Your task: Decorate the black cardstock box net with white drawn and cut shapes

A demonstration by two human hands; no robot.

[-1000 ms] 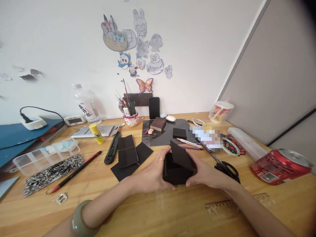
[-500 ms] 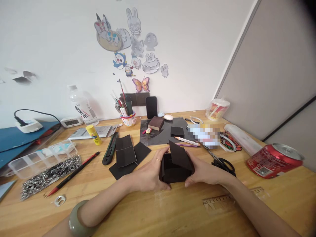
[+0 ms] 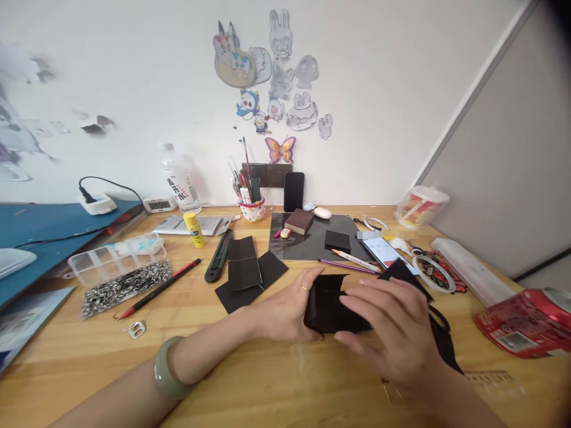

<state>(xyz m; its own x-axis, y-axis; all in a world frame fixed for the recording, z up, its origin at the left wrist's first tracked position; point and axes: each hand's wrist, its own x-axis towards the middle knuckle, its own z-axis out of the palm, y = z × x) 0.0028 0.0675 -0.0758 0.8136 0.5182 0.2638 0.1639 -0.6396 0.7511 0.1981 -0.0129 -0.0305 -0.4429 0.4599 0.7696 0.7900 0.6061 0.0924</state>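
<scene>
The black box [image 3: 330,306] sits at the near middle of the desk [image 3: 267,386], between the two hands, with its open side facing up. The left hand [image 3: 288,306] is clamped on its left side, the index finger along the upper left edge and the thumb low at the near corner. The right hand [image 3: 392,324] lies over the box's right part, thumb and fingers spread apart; whether its fingertips press on the card or only pass above it, I cannot tell.

That hand hides the box's right wall. A dark panel [image 3: 407,278] shows beyond its knuckles, and whether it joins the box is hard to make out. The inside of the box is so dark that its folds barely show. The scissors [image 3: 441,319] are mostly covered by the right hand, with part of a black handle loop in sight. The clear ruler [image 3: 488,377] is partly hidden behind the right wrist, and the red can [image 3: 520,327] is cut off by the right edge of the view. The screen of the lying phone [image 3: 386,252] is partly blurred.

The left forearm, wearing a green bangle [image 3: 172,368], reaches in from the lower left; the right forearm comes from the lower right, its hand back-up with fingers bent leftward.
</scene>
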